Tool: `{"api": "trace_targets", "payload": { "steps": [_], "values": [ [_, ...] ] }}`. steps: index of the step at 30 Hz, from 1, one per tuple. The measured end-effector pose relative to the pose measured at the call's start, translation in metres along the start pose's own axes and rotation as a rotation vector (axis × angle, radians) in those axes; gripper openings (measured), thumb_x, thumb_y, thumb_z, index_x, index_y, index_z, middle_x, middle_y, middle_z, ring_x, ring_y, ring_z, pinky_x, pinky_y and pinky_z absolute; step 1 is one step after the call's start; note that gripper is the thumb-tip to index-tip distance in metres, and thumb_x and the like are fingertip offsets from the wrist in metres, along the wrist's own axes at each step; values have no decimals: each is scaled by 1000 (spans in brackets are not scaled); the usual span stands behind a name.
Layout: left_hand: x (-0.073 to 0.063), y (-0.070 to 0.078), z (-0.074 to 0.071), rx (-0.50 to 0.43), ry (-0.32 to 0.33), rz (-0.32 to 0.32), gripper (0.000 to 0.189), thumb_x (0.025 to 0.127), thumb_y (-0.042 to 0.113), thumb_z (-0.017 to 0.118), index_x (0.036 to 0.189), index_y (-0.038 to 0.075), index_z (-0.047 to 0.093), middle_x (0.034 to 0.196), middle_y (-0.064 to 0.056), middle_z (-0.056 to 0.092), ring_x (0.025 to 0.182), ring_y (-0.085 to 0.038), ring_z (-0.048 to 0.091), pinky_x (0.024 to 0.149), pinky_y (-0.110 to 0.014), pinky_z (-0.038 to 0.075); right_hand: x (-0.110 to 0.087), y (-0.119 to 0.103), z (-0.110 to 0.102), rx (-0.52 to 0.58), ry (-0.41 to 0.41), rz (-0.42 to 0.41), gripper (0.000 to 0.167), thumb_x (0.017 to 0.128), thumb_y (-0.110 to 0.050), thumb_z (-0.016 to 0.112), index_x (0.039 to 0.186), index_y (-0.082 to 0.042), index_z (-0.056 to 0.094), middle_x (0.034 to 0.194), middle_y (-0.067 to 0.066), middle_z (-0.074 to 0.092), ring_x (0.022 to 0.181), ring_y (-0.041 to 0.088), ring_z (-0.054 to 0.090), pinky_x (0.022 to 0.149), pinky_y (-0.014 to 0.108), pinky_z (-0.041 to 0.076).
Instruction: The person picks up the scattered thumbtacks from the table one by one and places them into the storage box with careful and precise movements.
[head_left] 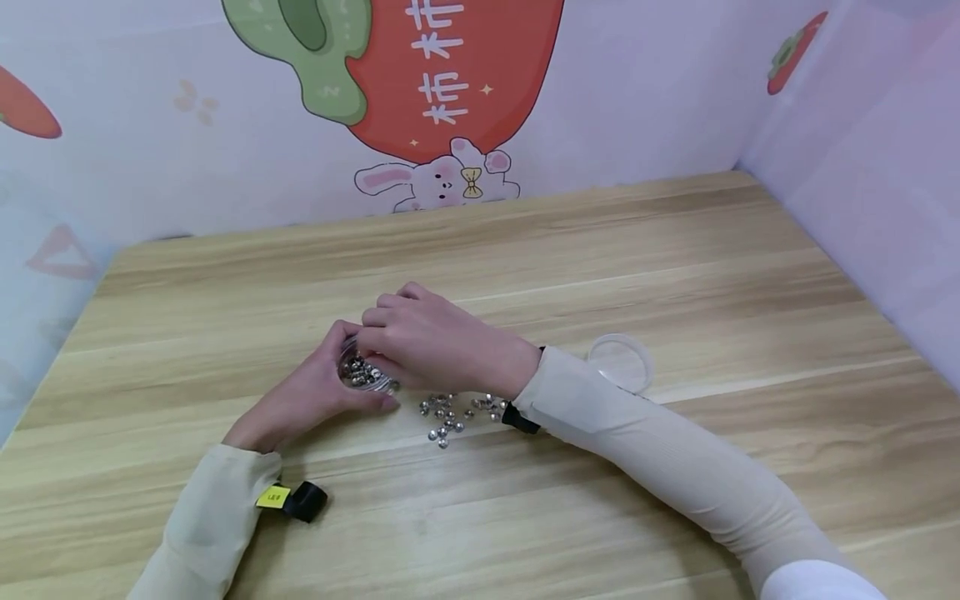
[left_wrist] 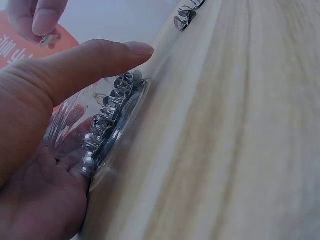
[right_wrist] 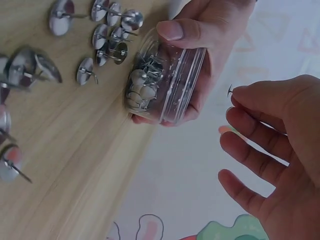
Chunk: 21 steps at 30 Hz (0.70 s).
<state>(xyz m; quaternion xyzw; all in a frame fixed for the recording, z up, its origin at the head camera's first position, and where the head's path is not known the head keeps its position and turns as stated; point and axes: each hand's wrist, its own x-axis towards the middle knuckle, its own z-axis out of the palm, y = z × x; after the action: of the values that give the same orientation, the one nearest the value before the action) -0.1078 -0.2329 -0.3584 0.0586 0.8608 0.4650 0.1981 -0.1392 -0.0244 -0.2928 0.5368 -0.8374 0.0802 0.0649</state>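
My left hand (head_left: 326,385) grips a clear round jar (right_wrist: 184,82) from the side, its thumb and fingers around the wall. Silver thumbtacks (right_wrist: 143,90) lie inside the jar. Above the jar's mouth is my right hand (head_left: 431,337); in the right wrist view, its thumb and index finger pinch a single thumbtack (right_wrist: 230,90) while the other fingers are loosely bent. To the right of the jar, several loose thumbtacks (head_left: 442,423) are scattered on the wooden table (head_left: 450,525), partly hidden under the right forearm.
A clear round lid (head_left: 622,363) lies on the table beyond the right forearm. Black wrist straps (head_left: 306,502) are on both sleeves. A printed backdrop (head_left: 637,100) rises behind the table and along its right side.
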Motion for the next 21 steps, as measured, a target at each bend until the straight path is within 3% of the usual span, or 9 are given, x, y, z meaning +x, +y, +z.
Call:
{"api": "trace_targets", "payload": {
  "steps": [2,4,6,9,15,21],
  "values": [
    [0,0,0,-6,-9,9,86,70,42,85,134,25,31,144,4,39,135,-21,35,112,-50,26,0,1,1,-24,20,9,27,96,-33,59,121,-23,66,114,-6,68,107,14,58,102,36,41],
    [0,1,0,-11,-11,16,93,71,42,85,142,30,26,147,4,37,137,-20,33,113,-51,25,-1,1,2,-48,44,16,49,92,-43,63,137,-25,54,134,-3,60,123,18,53,109,42,36],
    [-1,1,0,-3,-14,28,100,73,42,84,148,35,18,150,5,35,140,-20,30,114,-54,25,-1,2,3,-68,60,25,74,87,-54,66,150,-28,36,152,-1,42,139,22,39,116,48,27],
    [-2,0,1,-10,-12,46,103,75,40,83,149,41,12,153,6,32,145,-19,24,116,-57,21,-3,2,3,-81,60,35,95,80,-64,67,155,-32,19,163,0,20,150,24,19,120,54,14],
    [-3,-3,1,-21,-18,49,104,75,38,83,152,33,12,155,2,28,145,-24,24,115,-59,21,-8,-2,0,-72,9,30,96,81,-69,60,156,-30,15,164,-1,15,152,23,11,121,55,4],
    [1,1,4,-3,-9,21,97,70,41,85,143,22,23,150,-7,34,140,-29,30,114,-60,22,-39,4,-7,-88,-37,43,90,85,-68,57,156,-29,18,164,0,18,152,24,10,121,56,3]
  ]
}}
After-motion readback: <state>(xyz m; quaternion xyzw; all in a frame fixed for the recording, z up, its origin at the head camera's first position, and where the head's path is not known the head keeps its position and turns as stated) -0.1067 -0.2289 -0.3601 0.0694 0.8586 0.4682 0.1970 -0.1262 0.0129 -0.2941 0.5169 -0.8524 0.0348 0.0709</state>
